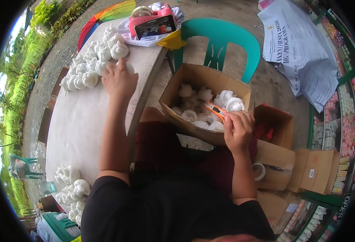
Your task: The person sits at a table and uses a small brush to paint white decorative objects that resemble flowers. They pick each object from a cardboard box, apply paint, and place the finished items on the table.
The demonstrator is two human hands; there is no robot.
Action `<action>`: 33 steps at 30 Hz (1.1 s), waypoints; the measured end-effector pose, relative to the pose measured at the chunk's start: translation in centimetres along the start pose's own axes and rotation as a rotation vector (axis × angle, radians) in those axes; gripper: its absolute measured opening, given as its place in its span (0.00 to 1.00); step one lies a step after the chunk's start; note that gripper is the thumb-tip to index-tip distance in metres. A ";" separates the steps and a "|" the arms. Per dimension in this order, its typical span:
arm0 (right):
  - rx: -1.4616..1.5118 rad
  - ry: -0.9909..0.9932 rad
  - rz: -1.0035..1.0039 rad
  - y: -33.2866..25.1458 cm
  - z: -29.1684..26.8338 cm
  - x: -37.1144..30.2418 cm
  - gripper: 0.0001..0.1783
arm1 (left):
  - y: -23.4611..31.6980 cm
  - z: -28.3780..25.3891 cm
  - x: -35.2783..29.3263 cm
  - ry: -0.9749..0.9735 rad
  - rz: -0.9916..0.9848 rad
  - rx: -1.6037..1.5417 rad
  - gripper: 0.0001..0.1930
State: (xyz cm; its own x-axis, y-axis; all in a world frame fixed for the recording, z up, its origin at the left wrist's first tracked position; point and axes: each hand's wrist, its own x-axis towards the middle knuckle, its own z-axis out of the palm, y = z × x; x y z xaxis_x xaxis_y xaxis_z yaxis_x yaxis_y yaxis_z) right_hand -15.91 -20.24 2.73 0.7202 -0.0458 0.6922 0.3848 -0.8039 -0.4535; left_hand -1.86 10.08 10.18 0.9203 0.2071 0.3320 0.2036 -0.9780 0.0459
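Note:
My left hand (120, 80) is over the near right edge of a cluster of white flower-shaped pieces (89, 64) on the table. Its fingers curl about one white piece (129, 68), partly hidden by the hand. In my right hand (239, 128) is an orange cutter knife (214, 108), pointing left above an open cardboard box (173, 89). Inside that box lie several more white flower-shaped pieces (189, 115), some with ruffled, petal-like rims. What the pieces are made of, I cannot tell.
The pale table (78, 133) carries another white cluster (73, 191) nearby. A phone (155, 27) leans on a pink object (168, 10) at its far end. Behind the box stands a green plastic chair (217, 30). Cardboard boxes (275, 163), a tape roll (259, 172) and stocked shelves (334, 105) are rightward.

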 end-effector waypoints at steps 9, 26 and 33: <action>0.391 0.227 0.740 5.4 0.3 -5.9 0.15 | -3.6 2.7 -1.1 0.322 0.041 0.166 0.30; 1.121 0.354 1.935 4.2 5.1 -11.0 0.35 | 5.9 27.6 -18.4 -0.909 -1.011 -2.348 0.19; 1.108 0.027 1.856 9.0 5.6 -11.6 0.55 | 3.4 33.4 -19.8 -1.249 -0.938 -1.938 0.30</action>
State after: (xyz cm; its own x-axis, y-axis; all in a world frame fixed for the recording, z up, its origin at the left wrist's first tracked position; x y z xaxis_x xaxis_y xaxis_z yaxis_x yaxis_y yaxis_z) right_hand -17.55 -23.60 -12.54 0.5608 -0.1740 -0.8094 -0.4652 0.7425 -0.4820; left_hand -8.20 3.50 -27.66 0.6439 -0.3801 -0.6640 0.7413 0.5246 0.4186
